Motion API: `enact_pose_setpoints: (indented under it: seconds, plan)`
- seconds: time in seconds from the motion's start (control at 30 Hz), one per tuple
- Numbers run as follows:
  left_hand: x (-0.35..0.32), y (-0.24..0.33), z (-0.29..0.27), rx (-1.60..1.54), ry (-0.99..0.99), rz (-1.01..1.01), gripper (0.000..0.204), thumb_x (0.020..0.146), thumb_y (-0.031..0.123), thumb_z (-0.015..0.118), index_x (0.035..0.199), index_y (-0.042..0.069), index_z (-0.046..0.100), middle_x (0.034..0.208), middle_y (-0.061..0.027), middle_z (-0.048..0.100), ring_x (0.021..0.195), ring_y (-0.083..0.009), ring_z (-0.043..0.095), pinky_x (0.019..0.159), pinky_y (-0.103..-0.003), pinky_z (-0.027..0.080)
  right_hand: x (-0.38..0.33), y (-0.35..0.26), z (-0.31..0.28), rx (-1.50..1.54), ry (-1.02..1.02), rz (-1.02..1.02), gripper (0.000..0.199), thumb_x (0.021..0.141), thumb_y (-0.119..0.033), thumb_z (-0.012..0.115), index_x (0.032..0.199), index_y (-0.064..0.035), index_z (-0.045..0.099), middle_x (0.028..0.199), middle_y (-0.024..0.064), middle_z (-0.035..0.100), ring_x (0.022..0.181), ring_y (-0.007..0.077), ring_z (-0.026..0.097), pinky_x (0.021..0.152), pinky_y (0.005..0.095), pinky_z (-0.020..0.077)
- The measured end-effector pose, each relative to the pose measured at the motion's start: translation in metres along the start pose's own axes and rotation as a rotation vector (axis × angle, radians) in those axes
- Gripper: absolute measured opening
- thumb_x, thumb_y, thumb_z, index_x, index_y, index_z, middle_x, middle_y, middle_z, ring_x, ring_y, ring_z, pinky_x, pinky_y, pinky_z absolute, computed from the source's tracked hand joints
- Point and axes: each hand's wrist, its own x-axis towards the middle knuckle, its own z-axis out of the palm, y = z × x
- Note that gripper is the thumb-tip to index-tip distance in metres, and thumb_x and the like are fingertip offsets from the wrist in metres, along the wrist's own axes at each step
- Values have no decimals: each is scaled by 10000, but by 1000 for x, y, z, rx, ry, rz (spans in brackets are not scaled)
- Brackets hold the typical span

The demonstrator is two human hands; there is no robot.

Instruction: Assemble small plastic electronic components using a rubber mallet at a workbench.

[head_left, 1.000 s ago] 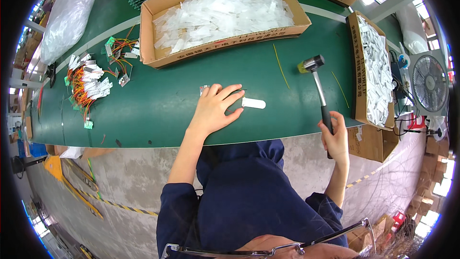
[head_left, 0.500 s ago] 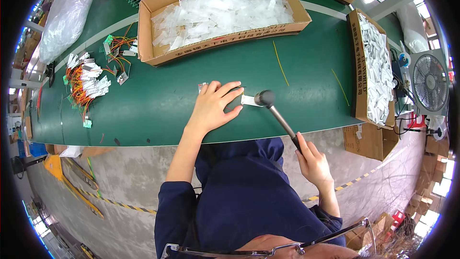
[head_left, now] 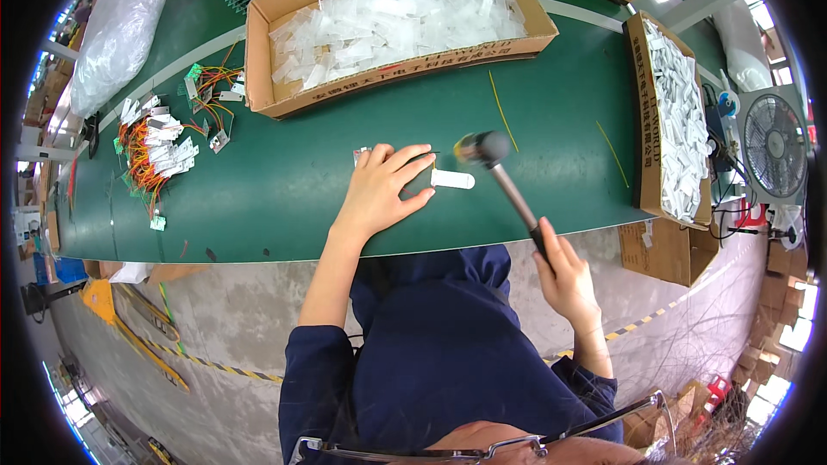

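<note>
On the green tabletop lies a small white rounded plastic piece [head_left: 453, 179], with a short yellow wire at its left end. My left hand [head_left: 381, 188] rests flat just left of it, fingers stretched and thumb apart, the thumb tip beside the piece. A small part with a reddish spot [head_left: 359, 155] peeks out past the far fingers; the palm hides the rest. My right hand [head_left: 565, 280] is closed around the black grip of a mallet [head_left: 515, 194]. Its dark, motion-blurred head is off the white piece, beyond and to the right of it.
A cardboard box [head_left: 405, 77] of translucent strips stands at the back. Another box [head_left: 646, 120] with white pieces sits right, beside a fan [head_left: 774, 145]. Wired white parts [head_left: 168, 142] are heaped left. Two loose yellow wires [head_left: 501, 109] lie beyond the mallet.
The mallet head has come off the white piece, moving away from me and slightly right, uncovering the piece's right end. My right hand has shifted slightly forward; my left has stayed nearly still.
</note>
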Motion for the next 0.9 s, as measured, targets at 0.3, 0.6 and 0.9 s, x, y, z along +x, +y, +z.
enact_pose_setpoints:
  seconds: [0.3,0.6,0.9]
  plan:
    - [1,0,1,-11,1,-2,460,744,290,761,1183,181,679,1293,105,600,935,-201,491,895,-381,385,14,61,13,260,277,459,427,942,-93,595,1338,1,465,904,151,667,793,240,668,738,312,514]
    - [-3,-3,6,5,23,25,472,738,276,759,1193,183,676,1298,100,599,930,-206,497,878,-386,402,19,78,7,138,293,460,333,949,-72,565,1271,15,566,1103,126,601,902,188,601,781,286,479]
    - [-3,-4,6,5,36,56,475,745,296,760,1196,179,670,1313,86,589,948,-214,502,885,-399,403,43,46,16,-330,466,338,267,870,-41,612,1136,-24,633,1110,154,575,1007,336,561,871,415,471]
